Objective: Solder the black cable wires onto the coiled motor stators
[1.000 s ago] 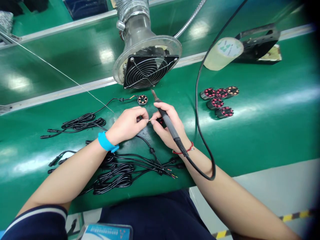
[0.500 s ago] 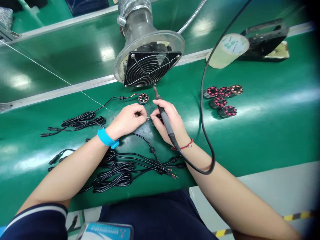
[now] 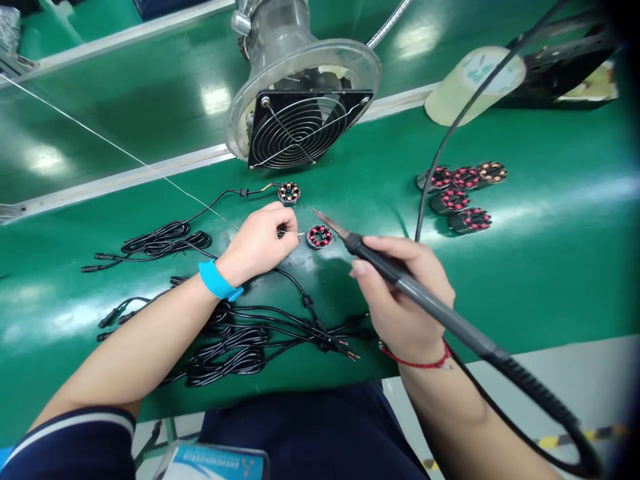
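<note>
My right hand [image 3: 413,290] grips a soldering iron [image 3: 445,310] by its handle, the tip pointing up and left. Just beyond that tip lies a motor stator [image 3: 319,237] with pink-red windings, resting on the green table. My left hand [image 3: 265,241] is closed in a pinch on thin wires [image 3: 301,235], whose light ends stick out toward this stator; the fingertips partly hide them. Behind the left hand sits another stator [image 3: 289,194] with orange-brown windings, joined by coloured wires to a coiled black cable [image 3: 159,238].
Several black cables [image 3: 230,363] with bare coloured ends lie in front of me. More stators [image 3: 470,220] stand to the right. A fume extractor [image 3: 300,130] hangs above the work. Solder wire [image 3: 115,143] crosses the left side. A pale tape roll [image 3: 453,97] stands at the back right.
My right hand has moved right and toward me with the soldering iron, now lying lower. The stator it covered is exposed on the table. My left hand has hardly moved.
</note>
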Demonstrator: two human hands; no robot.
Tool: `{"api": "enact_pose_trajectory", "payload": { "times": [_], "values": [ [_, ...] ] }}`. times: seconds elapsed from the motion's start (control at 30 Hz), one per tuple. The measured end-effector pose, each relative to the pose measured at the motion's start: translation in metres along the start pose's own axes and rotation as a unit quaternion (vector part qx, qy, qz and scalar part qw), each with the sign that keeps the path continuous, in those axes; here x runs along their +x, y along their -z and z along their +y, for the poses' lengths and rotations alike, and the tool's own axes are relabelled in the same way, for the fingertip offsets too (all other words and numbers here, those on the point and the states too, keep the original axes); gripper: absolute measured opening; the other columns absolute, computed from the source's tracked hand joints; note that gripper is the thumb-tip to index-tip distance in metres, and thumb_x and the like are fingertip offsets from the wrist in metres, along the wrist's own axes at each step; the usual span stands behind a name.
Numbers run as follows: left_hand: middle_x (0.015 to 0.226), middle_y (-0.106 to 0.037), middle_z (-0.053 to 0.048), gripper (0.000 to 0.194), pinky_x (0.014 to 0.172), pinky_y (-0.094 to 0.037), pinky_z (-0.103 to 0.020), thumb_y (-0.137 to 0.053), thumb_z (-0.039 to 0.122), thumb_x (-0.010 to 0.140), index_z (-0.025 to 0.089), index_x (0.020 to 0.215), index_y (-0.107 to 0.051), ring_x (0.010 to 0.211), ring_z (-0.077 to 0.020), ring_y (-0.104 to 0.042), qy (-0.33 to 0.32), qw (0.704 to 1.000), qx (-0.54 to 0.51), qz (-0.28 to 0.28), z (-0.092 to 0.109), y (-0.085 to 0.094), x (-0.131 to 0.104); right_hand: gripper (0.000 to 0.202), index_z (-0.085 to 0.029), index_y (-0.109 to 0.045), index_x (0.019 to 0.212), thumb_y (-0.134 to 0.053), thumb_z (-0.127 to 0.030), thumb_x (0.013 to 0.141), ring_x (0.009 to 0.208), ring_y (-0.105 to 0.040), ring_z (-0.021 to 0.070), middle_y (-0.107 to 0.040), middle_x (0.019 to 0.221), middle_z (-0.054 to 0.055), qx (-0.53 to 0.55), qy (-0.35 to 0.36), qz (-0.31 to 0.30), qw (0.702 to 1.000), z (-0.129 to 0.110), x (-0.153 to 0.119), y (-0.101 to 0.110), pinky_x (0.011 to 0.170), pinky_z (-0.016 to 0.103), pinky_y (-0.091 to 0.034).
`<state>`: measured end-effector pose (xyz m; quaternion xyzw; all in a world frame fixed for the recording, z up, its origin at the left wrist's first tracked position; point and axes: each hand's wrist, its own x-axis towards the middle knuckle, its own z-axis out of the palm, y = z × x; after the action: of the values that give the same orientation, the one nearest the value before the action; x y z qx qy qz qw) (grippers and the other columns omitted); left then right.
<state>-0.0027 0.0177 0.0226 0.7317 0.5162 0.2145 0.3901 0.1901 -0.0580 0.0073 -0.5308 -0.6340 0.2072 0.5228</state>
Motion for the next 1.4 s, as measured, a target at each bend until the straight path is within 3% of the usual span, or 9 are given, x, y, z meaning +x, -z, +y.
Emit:
{"api": "enact_pose_trajectory", "payload": {
  "times": [0.13,0.7,0.97,1.13,1.2,1.3,1.4],
  "values": [
    [0.073,-0.049,0.001,0.015,0.067,-0.035,-0.027,-0.051,0.002,0.071,0.015,0.063,-0.051,0.068,-0.0107,-0.044,-0.005,1.000,0.012,-0.002,0.000,-0.001,0.000,0.021,-0.026,-0.065,0.100,-0.071,-0.022,0.081,0.054,-0.064,0.0128,-0.068,0.078,-0.001,-0.009,0.026,0.037,0.999,0.010,-0.017,-0.004,0.049,0.028,-0.053],
    [0.072,-0.050,0.001,0.016,0.065,-0.037,-0.026,-0.052,0.000,0.069,0.015,0.063,-0.053,0.067,-0.0102,-0.045,-0.024,0.999,0.020,0.022,-0.003,-0.004,0.002,0.014,-0.023,-0.065,0.093,-0.071,-0.028,0.082,0.055,-0.069,0.0143,-0.071,0.073,-0.001,-0.044,0.056,0.035,0.997,0.011,-0.012,-0.007,0.051,0.026,-0.056],
    [0.072,-0.050,0.001,0.017,0.065,-0.036,-0.026,-0.051,-0.001,0.070,0.014,0.063,-0.053,0.067,-0.0102,-0.046,-0.033,0.999,0.014,0.024,-0.004,-0.004,0.003,0.028,-0.024,-0.065,0.108,-0.071,-0.019,0.081,0.065,-0.068,0.0157,-0.069,0.086,0.002,-0.011,0.071,0.049,0.996,0.013,-0.011,-0.006,0.058,0.030,-0.057],
    [0.072,-0.050,0.001,0.016,0.064,-0.036,-0.026,-0.052,0.000,0.070,0.014,0.063,-0.053,0.066,-0.0100,-0.045,-0.032,0.999,0.015,0.020,-0.003,-0.004,0.003,0.040,-0.026,-0.061,0.123,-0.069,-0.018,0.086,0.094,-0.072,0.0202,-0.074,0.107,0.005,-0.077,0.088,-0.052,0.992,0.001,0.005,0.004,0.082,0.033,-0.060],
    [0.072,-0.050,0.001,0.016,0.064,-0.035,-0.026,-0.052,0.001,0.070,0.014,0.063,-0.053,0.066,-0.0100,-0.044,-0.029,0.999,0.017,0.019,-0.003,-0.003,0.003,0.041,-0.029,-0.059,0.128,-0.066,-0.022,0.089,0.095,-0.073,0.0202,-0.074,0.114,0.004,-0.080,0.072,-0.090,0.990,-0.002,0.013,0.007,0.084,0.034,-0.061],
    [0.073,-0.050,0.001,0.015,0.064,-0.035,-0.026,-0.052,0.001,0.071,0.014,0.064,-0.054,0.066,-0.0102,-0.045,-0.029,0.999,0.018,0.018,-0.003,-0.003,0.003,0.034,-0.033,-0.058,0.127,-0.060,-0.027,0.093,0.083,-0.074,0.0188,-0.076,0.100,0.000,-0.068,0.015,-0.141,0.988,-0.004,0.024,0.006,0.075,0.033,-0.061],
    [0.073,-0.050,0.001,0.016,0.064,-0.035,-0.026,-0.051,0.000,0.070,0.015,0.065,-0.054,0.067,-0.0104,-0.045,-0.031,0.999,0.017,0.016,-0.003,-0.003,0.002,0.029,-0.032,-0.058,0.121,-0.057,-0.024,0.093,0.086,-0.074,0.0193,-0.076,0.092,-0.001,-0.045,-0.023,-0.202,0.978,-0.001,0.035,-0.001,0.076,0.033,-0.059]
  ]
}}
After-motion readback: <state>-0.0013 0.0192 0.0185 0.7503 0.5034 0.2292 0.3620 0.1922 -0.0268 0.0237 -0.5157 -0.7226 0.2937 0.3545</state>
